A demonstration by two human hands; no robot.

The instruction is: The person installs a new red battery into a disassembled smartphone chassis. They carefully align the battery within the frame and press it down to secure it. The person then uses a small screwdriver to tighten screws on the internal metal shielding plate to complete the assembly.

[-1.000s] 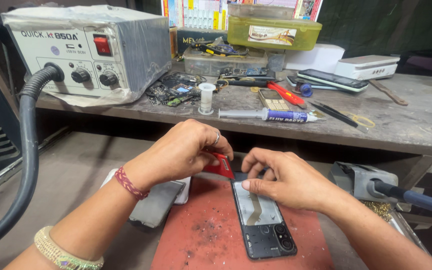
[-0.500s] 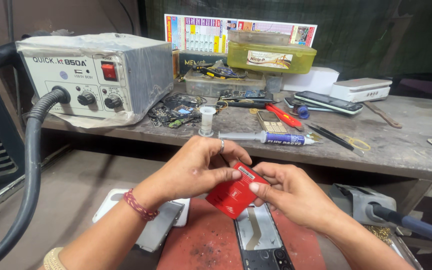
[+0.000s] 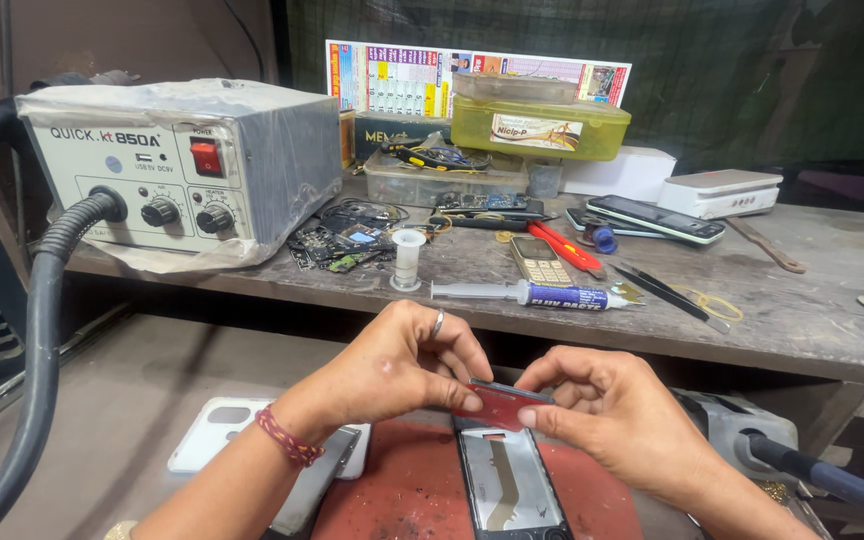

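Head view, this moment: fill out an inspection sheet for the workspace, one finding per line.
Surface: grey worn bench shelf; red mat below.
Job's things: small red card pinched between both hands above an opened phone on the mat.
Clutter: syringe tube, circuit boards, keypad phone, tweezers, green lidded box, white phone cover.
Grippers: left hand and right hand each grip the card.
Cables: thick black hose from the grey hot-air station.
Surroundings: dark mesh backdrop, printed poster.
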